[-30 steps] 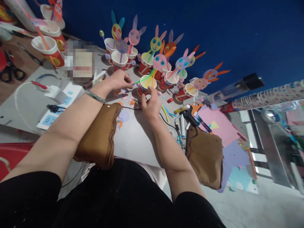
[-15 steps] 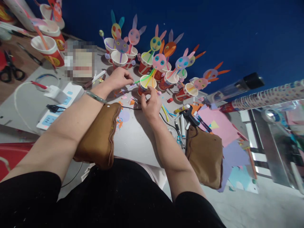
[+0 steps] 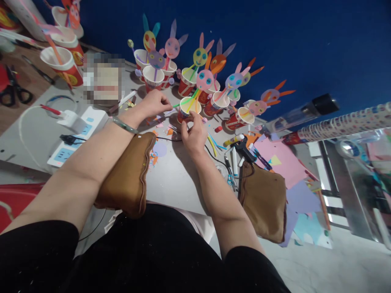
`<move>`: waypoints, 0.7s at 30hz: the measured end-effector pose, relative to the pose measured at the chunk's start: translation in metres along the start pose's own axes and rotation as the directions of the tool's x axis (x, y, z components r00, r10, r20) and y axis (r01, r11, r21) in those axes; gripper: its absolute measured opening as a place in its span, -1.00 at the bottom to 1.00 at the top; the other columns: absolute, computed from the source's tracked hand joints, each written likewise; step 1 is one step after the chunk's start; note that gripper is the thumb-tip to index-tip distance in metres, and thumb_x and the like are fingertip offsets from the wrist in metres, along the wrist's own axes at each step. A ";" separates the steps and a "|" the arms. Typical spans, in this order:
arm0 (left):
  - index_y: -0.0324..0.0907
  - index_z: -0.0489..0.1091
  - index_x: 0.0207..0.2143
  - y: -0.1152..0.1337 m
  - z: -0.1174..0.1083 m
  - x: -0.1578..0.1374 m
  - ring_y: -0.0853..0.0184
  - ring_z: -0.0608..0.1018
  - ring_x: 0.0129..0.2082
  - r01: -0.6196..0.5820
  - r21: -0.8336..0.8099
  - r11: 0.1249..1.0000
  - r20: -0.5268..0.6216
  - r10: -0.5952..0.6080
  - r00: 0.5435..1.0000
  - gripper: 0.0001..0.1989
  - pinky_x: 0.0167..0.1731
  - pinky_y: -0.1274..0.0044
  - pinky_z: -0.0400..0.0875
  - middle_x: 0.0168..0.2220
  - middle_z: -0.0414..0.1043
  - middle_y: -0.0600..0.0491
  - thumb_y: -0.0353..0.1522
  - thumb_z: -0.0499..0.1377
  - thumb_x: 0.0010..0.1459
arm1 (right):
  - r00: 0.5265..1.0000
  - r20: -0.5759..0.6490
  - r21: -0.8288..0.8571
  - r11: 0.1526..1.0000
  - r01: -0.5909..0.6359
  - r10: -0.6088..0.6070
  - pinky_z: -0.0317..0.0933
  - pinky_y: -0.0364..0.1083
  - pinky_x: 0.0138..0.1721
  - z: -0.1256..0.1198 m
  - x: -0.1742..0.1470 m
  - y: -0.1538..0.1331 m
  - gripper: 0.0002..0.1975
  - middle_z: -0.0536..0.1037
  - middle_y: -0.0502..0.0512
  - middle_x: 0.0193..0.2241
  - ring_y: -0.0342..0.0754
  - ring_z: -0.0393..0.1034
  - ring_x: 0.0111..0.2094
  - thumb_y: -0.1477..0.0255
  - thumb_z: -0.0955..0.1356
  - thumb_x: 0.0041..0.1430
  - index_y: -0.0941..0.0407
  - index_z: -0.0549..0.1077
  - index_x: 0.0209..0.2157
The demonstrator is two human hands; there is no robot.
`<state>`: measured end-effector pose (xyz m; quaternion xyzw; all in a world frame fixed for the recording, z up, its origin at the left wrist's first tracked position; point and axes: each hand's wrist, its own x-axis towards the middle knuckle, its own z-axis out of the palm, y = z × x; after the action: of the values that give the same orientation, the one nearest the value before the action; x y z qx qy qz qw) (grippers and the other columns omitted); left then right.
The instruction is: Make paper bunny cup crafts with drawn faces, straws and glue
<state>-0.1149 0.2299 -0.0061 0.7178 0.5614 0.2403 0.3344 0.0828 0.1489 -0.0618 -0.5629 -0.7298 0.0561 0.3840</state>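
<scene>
Fingers [image 3: 197, 118] still at the cup [image 3: 182, 116]

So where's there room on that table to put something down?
Mostly the bare tabletop between the paper scraps and the right forearm, beside the left brown pad. A smaller patch lies left of the power strip, crossed by a white cable. It's crowded around the cups and right of that forearm, by the glue gun.

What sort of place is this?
Likely a papercraft workshop or classroom: paper cups with rabbit faces stand in a cluster, a glue gun lies among pens, and coloured paper is spread nearby.
</scene>
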 end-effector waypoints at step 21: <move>-0.27 0.52 -0.47 -0.004 0.004 0.003 0.40 0.43 -0.44 -0.051 0.026 0.998 0.000 0.051 0.999 -0.85 -0.36 0.53 0.23 -0.53 0.47 0.07 -0.37 0.25 0.10 | 0.997 0.046 -0.020 0.998 -0.061 0.062 0.41 0.08 0.01 -0.004 0.001 -0.007 -0.55 0.64 0.31 -0.05 0.12 0.53 -0.03 0.32 0.22 0.38 0.19 0.30 0.21</move>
<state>-0.1139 0.2322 -0.0119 0.7362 0.5459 0.2418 0.3186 0.0797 0.1461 -0.0544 -0.5872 -0.7213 0.0744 0.3596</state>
